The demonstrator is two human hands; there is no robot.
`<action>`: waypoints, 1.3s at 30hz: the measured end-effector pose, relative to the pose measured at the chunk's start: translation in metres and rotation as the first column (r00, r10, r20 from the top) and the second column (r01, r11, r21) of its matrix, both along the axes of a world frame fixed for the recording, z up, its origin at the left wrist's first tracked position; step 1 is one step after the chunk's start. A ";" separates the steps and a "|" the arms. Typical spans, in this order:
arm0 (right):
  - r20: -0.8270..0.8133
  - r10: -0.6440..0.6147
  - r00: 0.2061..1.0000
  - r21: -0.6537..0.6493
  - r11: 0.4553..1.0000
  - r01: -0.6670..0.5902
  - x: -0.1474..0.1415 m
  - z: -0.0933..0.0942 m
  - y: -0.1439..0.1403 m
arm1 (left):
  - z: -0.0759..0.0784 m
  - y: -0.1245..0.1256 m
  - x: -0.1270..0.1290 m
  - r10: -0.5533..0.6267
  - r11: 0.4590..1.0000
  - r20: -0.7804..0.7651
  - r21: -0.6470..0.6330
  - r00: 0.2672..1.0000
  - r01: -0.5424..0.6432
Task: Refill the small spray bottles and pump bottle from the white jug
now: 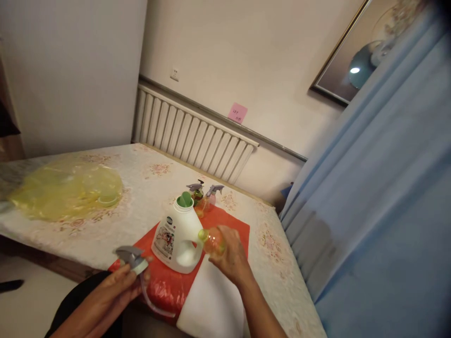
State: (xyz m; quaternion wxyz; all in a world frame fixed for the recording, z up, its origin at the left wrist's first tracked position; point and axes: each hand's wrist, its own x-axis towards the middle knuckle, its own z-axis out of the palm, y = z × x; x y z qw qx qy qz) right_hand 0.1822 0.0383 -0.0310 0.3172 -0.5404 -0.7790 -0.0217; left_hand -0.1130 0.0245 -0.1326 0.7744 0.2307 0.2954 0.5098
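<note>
Our left hand (pixel 116 286) grips a detached spray head (pixel 131 259); our right hand (pixel 230 258) clasps an orange bottle (pixel 212 241) over the red mat (pixel 232 225). A white detergent jug (pixel 176 237) sits between them, with two spray bottles (pixel 202 195) behind it and a yellow bag (pixel 66 190) well apart.

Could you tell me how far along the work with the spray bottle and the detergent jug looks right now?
Done: the spray head is off, held in the left hand. In hand: the right hand tilts the open orange bottle beside the white detergent jug, whose green spout is uncapped. Left: the head is not yet back on; two more spray bottles wait behind.
</note>
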 end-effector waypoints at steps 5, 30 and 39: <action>-0.096 -0.062 0.993 -0.123 0.991 0.050 0.008 -0.049 -0.036 | 0.077 0.004 0.022 0.163 0.982 -0.020 0.098 0.986 -0.161; -0.335 -0.102 0.937 -0.243 0.970 0.019 -0.014 -0.058 -0.073 | 0.054 -0.001 0.110 0.062 0.932 -0.355 0.355 0.933 0.073; -0.432 -0.189 0.882 -0.236 0.967 0.092 -0.027 -0.064 -0.074 | 0.039 -0.006 0.118 -0.051 0.921 -0.376 0.340 0.925 0.189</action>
